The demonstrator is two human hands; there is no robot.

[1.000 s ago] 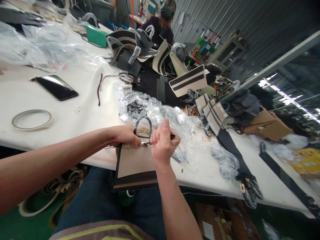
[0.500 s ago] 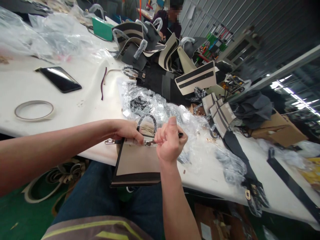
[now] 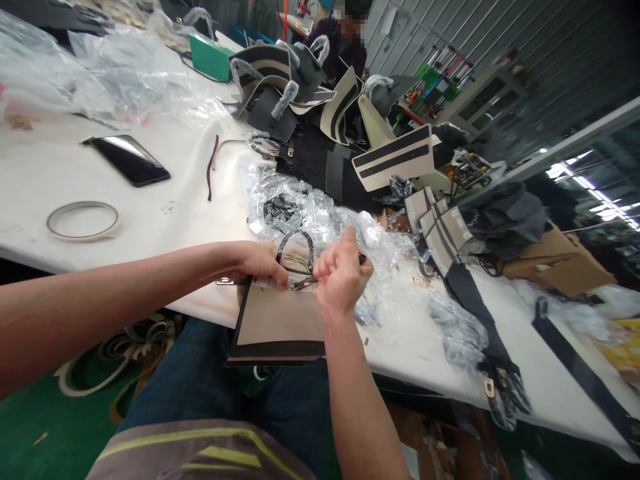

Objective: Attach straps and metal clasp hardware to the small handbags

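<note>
A beige handbag with black trim rests at the table's front edge, over my lap. My left hand grips its upper edge, thumb on the near face. One looped black handle, wrapped in clear film, stands up behind that edge. In my right hand, fingers curled and thumb up, is a hand tool that looks like pliers. Its tip meets the bag's top edge close to my left thumb, and a dark end sticks out past the fist. My fingers hide most of the tool.
Crumpled clear plastic lies just beyond the bag. A roll of tape and a phone are on the left. Bag panels pile up at the back, near another person. Black straps lie to the right.
The view has shifted slightly. My hands keep the same holds, and the tool's tip stays at the bag's top edge while my right fist tilts a little.
</note>
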